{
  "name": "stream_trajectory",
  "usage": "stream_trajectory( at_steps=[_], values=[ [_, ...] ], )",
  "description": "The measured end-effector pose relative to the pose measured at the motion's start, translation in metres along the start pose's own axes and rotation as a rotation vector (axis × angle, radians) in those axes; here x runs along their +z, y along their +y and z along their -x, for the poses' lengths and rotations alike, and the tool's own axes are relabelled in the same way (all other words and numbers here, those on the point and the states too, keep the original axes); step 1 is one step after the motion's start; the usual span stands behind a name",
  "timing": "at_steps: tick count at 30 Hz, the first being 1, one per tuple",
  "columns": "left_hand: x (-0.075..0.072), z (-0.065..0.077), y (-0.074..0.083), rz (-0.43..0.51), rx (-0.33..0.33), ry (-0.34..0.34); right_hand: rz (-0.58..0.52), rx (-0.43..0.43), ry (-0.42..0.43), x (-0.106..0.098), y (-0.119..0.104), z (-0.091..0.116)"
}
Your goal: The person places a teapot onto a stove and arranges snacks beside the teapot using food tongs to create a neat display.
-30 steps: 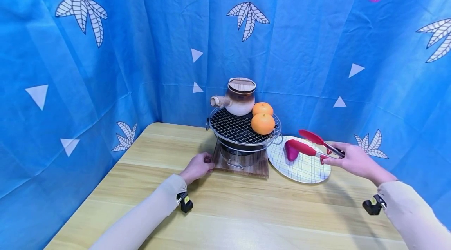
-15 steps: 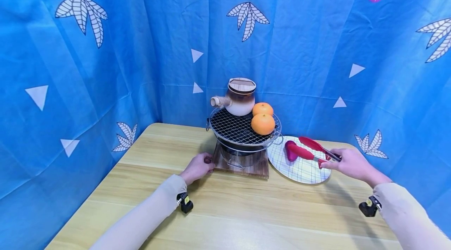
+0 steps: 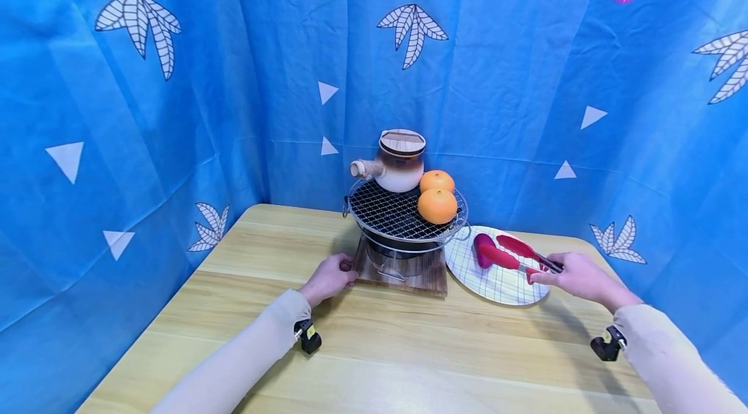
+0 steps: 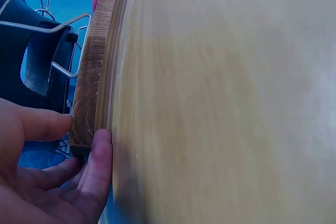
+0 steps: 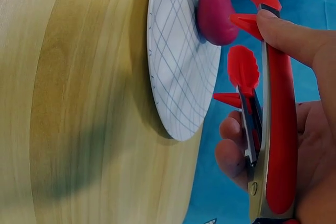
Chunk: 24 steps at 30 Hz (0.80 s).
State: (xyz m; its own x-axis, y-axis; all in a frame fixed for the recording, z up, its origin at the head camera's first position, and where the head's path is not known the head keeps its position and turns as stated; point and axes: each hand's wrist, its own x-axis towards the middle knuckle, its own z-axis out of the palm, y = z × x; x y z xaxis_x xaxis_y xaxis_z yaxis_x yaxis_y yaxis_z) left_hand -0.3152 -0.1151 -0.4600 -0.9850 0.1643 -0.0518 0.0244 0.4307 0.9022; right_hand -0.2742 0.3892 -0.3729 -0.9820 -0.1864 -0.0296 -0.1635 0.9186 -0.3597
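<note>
My right hand (image 3: 575, 276) holds red-tipped tongs (image 5: 281, 129), thumb along one arm and fingers around the other; the tong arms stand apart. A purple-red oval thing (image 5: 216, 14), perhaps a sweet potato, lies on a white plate (image 3: 502, 287) with a blue grid. In the head view the tongs' tips overlap it; whether they touch it I cannot tell. My left hand (image 3: 328, 279) pinches the near left corner of a dark wooden board (image 4: 94, 77), thumb on top and fingers at its edge. On this board stands a black stove (image 3: 403, 246) with a round wire grill (image 3: 386, 209).
A brown-and-white clay pot (image 3: 403, 174) with a wooden lid and side handle sits at the back of the grill. Two oranges (image 3: 437, 207) rest at its right side. Blue patterned curtains (image 3: 497, 76) enclose the wooden table (image 3: 374, 349) at the back and left.
The right hand has come slightly down and left with the tongs, whose tips are lower and a little closer together. My left hand, the board and the plate stay in place.
</note>
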Motion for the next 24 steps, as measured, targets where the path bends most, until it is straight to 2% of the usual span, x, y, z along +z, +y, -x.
stream_trajectory(
  at_steps=[7, 14, 24],
  values=[
    [-0.0001, -0.0006, -0.001, -0.012, 0.003, 0.001, 0.005, 0.021, -0.026, 0.0035, 0.0024, -0.0007],
    [0.0003, -0.0011, -0.0018, -0.015, 0.006, 0.0, -0.058, 0.082, -0.077, 0.0046, -0.001, -0.0006],
    [-0.0003, -0.0008, -0.0015, -0.01, 0.004, 0.003, -0.089, 0.067, -0.093, 0.0085, -0.0019, -0.0075]
  ],
)
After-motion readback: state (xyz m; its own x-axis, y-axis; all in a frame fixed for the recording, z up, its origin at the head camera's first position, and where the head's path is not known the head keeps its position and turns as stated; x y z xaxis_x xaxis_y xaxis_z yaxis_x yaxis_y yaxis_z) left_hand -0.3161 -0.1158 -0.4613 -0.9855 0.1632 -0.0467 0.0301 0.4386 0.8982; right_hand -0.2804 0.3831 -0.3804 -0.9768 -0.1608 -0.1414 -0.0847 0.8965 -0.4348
